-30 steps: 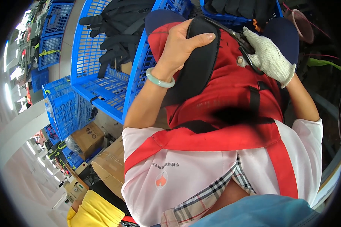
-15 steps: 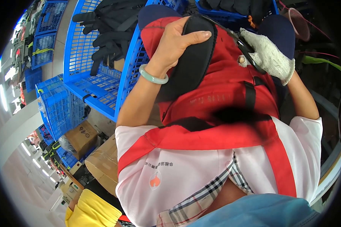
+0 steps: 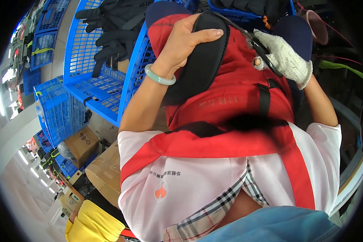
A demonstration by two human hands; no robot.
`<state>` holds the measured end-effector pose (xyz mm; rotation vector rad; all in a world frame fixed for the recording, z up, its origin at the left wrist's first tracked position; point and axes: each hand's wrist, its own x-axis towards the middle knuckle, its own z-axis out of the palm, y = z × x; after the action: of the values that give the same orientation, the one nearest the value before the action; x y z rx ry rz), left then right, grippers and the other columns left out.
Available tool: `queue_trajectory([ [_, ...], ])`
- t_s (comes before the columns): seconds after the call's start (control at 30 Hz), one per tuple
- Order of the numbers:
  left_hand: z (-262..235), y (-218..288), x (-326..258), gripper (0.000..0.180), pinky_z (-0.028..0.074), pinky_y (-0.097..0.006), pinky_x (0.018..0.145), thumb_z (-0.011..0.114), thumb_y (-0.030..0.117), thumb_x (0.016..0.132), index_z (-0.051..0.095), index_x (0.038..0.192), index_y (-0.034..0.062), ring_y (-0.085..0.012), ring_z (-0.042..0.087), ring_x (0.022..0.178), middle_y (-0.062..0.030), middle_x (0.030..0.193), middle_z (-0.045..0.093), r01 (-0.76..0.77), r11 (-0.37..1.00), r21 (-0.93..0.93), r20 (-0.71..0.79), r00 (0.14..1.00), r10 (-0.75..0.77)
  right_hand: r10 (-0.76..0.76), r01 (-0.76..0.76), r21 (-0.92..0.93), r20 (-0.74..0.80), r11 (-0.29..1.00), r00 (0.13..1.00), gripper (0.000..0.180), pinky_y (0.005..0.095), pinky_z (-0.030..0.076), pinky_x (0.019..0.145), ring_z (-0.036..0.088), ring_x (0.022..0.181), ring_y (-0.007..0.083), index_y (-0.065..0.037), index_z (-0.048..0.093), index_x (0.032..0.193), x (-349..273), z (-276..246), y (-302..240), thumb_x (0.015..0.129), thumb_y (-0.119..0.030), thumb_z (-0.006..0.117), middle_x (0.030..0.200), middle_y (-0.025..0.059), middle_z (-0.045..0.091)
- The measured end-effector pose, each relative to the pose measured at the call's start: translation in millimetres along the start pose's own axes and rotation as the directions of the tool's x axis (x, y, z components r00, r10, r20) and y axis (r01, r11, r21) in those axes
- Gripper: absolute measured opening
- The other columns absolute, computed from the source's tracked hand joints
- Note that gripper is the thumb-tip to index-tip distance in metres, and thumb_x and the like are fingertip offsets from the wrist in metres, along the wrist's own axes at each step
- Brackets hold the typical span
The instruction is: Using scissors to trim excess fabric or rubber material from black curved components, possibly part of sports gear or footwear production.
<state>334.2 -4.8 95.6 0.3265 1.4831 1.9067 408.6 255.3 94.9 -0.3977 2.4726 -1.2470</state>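
Over my lap, my left hand (image 3: 181,45) is closed on a black padded fabric piece (image 3: 205,64) with a rounded end and a stitched edge. The thumb lies across its face, and the other fingers are hidden behind it. In a white knitted glove, my right hand (image 3: 285,58) grips a pair of scissors (image 3: 261,51) by the black handles. Their blades reach left along the rounded top edge of the padded piece. Whether the tips touch that edge I cannot make out. A red apron (image 3: 238,80) spreads beneath both hands.
To my left stands a blue plastic crate (image 3: 94,88) holding several black strap-like pieces (image 3: 117,34). Another blue crate (image 3: 246,18) with black pieces is beyond my knees. Cardboard boxes (image 3: 82,146), stacked blue crates (image 3: 58,113) and a person's yellow sleeve (image 3: 94,224) lie farther left.
Both hands keep their grips. The padded piece and the scissors stay almost in place, with only a slight shift of the hands and the whole view.
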Motion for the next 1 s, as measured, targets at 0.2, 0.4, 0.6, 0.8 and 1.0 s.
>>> queue_trajectory([
  [0.2,-1,-5,-1,0.024,0.053,-0.023,0.073,0.070,0.005,0.080,0.064,0.103,0.0001,-0.0099,0.064,0.079,-0.0039,0.090,0.068,-0.004,1.000,-0.002,-0.001,1.000,0.004,-0.015,0.021,-0.167,0.040,0.986,0.999,0.069,0.0350,0.041,0.063,0.041,0.064,0.0241,0.002,0.054,0.101,-2,-8,-5,0.078,-0.063,0.061,0.073,0.0130,0.042],
  [0.4,8,-2,-4,0.023,0.052,-0.022,0.071,0.072,0.008,0.079,0.065,0.100,0.0008,-0.0090,0.063,0.077,-0.0027,0.088,0.067,-0.032,0.996,0.086,0.007,0.999,0.032,-0.130,0.138,-0.304,0.048,0.942,0.990,0.040,0.0330,0.045,0.062,0.055,0.063,0.0249,0.004,0.052,0.091,-8,-20,-10,0.084,-0.033,0.063,0.072,0.0160,0.055],
  [0.6,14,-4,-3,0.024,0.051,-0.022,0.071,0.073,0.011,0.079,0.066,0.099,0.0010,-0.0083,0.062,0.076,-0.0021,0.086,0.067,-0.025,0.993,0.118,0.027,0.999,0.022,-0.133,0.159,-0.292,0.108,0.943,0.985,0.047,0.0364,0.046,0.068,0.055,0.073,0.0373,0.007,0.053,0.103,-10,-34,-12,0.088,-0.037,0.058,0.082,0.0222,0.058],
  [0.8,19,-1,-5,0.028,0.050,-0.021,0.072,0.074,0.013,0.078,0.065,0.101,0.0003,-0.0073,0.061,0.078,-0.0018,0.087,0.067,-0.008,0.987,0.162,0.056,0.998,-0.002,-0.114,0.186,-0.449,0.182,0.874,0.977,0.044,0.0356,0.048,0.070,0.057,0.077,0.0348,0.007,0.052,0.104,-11,-44,-23,0.088,-0.034,0.057,0.087,0.0216,0.059],
  [1.0,22,-4,-3,0.025,0.050,-0.019,0.069,0.072,0.011,0.079,0.065,0.101,0.0016,-0.0076,0.063,0.076,-0.0011,0.086,0.067,-0.036,0.972,0.231,0.086,0.996,0.017,0.097,-0.052,-0.152,0.305,0.987,0.948,0.035,0.0300,0.046,0.061,0.057,0.067,0.0180,0.002,0.053,0.098,-4,-59,-28,0.088,-0.031,0.057,0.076,0.0117,0.058],
])
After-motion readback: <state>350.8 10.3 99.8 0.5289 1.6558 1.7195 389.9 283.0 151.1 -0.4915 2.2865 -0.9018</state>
